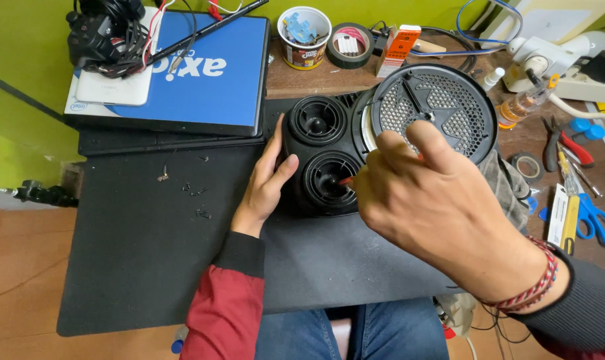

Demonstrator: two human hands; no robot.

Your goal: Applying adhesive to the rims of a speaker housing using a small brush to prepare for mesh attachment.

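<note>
Head view. A black speaker housing [329,157] lies on a dark mat [136,247] spread over the worktop [302,77], with two round cone openings facing up on its left part and a circular perforated grille [449,100] on its right part. The left hand [266,180] lies open against the housing's left edge, palm on the casing and thumb resting by the lower cone opening; it steadies the casing rather than closing round it. The right hand [436,200] hovers above the housing with its fingers pinched on a thin tool with a red tip [346,181], whose end sits in the lower cone opening; the tool's handle is hidden by the hand. Several small dark screws [197,193] lie loose on the mat, left of the left hand. Behind the housing a blue laptop [209,73] rests closed, with a tangle of cables on it. Near it stand a paper cup [304,37] and a roll of tape [350,45]. Blue-handled scissors [599,220] lie at the right edge.
</note>
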